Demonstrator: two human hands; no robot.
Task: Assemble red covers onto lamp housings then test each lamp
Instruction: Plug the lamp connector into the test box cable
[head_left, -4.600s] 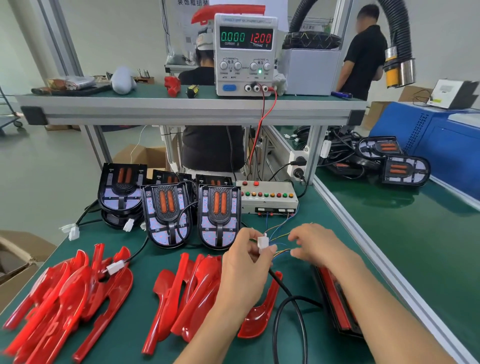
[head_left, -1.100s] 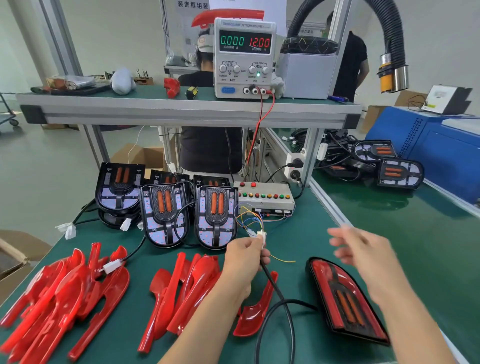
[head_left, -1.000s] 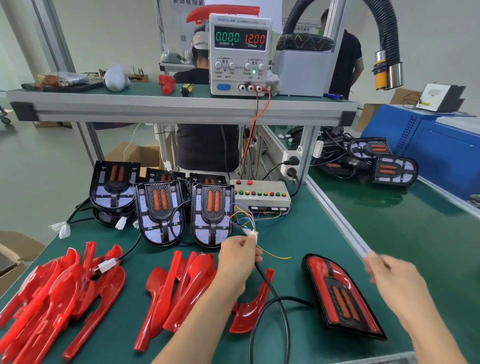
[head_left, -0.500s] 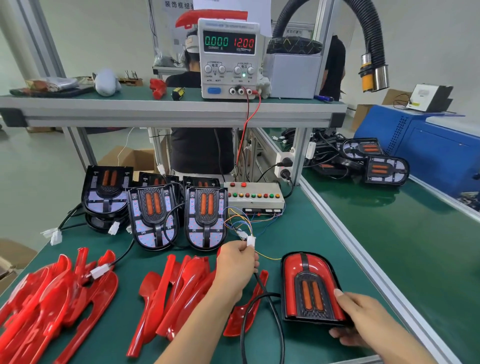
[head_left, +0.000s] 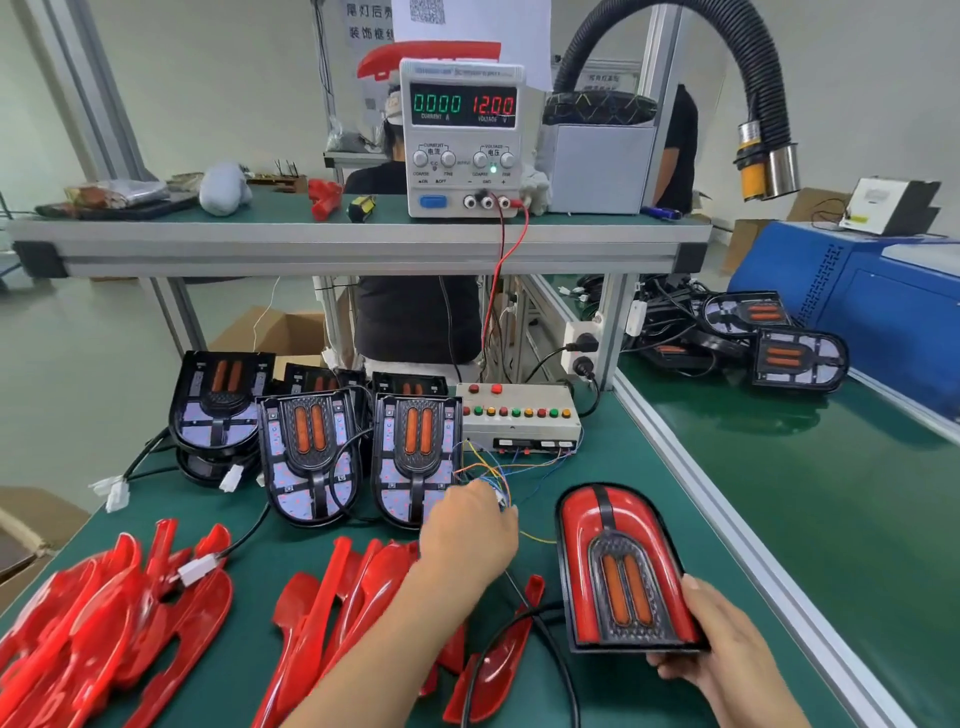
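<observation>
Lamp (head_left: 623, 566) in right hand (head_left: 727, 654) grip | left hand (head_left: 467, 530) pinches connector, red covers (head_left: 332, 613) beside

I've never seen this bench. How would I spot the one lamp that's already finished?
Start at the power supply on the upper shelf and drop to the green bench below. Right of the button box's trailing wires lies the finished lamp, its near end held by the right hand. It alone wears a red cover; the housings to its left show bare boards.
</observation>
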